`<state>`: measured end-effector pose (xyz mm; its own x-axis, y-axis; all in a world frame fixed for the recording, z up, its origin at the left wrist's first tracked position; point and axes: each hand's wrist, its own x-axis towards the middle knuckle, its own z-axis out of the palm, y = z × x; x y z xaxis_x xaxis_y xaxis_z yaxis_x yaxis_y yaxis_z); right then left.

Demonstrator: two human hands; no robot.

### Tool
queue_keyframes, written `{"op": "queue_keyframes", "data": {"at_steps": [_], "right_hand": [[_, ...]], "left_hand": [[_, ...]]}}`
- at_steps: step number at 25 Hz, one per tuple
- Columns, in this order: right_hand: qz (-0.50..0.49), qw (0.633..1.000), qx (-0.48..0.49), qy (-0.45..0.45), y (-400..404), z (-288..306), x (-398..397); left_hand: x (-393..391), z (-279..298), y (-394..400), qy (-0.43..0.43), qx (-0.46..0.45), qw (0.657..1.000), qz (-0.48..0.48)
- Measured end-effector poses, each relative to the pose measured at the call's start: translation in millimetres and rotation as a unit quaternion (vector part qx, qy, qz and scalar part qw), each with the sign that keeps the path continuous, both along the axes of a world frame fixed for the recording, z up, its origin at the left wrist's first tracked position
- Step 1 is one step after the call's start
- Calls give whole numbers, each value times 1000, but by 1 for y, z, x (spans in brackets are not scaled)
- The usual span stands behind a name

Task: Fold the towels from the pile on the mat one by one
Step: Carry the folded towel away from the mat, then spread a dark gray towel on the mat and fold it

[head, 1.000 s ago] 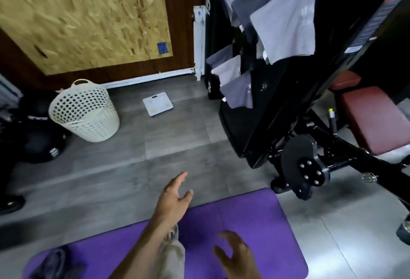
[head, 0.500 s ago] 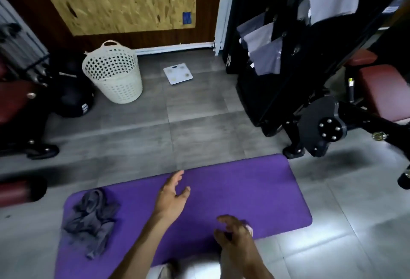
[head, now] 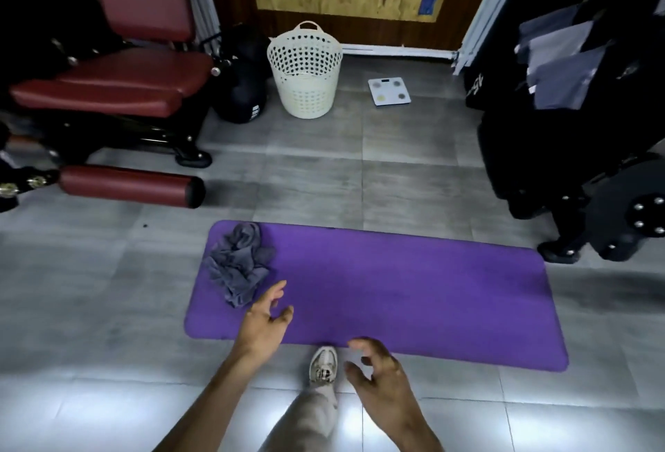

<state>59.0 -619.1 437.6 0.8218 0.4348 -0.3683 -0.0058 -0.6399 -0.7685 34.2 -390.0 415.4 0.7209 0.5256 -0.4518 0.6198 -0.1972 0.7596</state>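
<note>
Purple mat lies flat on the grey tiled floor, long side across the view. Pile of grey towels, crumpled and unfolded, sits on the mat's far left corner, its left edge at the mat's border.

Left hand: above the near left part of the mat, fingers spread and relaxed, holding nothing; fingertips just beside the near edge of the towel pile, contact cannot be told. Right hand: over the near edge of the mat and the floor, fingers loosely curved, holding nothing, well apart from the pile.

Shoe and trouser leg between the two forearms, toe at the mat's near edge.

Surroundings: white perforated laundry basket upright near the far wall; white bathroom scale on the floor to its right; red padded bench at left; black rack at right with grey cloths hanging on it.
</note>
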Motion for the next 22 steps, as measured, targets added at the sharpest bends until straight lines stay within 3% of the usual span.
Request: {"op": "queue_keyframes", "data": {"at_steps": [2,7,10,15,22], "right_hand": [[3,1000,5,5,1,-9,-31],[-162,987,2,5,-22,-44,-127],[-191,981,2,18,-19,-44,-160],[-166,985,9,34,33,-33,-158],[-140,988,-21,65,178,-45,-101]], "left_hand": [[-39,-2,-1,-19,3,999,26],[-117,-4,1,-2,-28,999,23],[-131,4,21,16,-23,999,38],[-122,15,61,-7,-45,998,51],[-78,-2,194,-38,-107,993,41]]}}
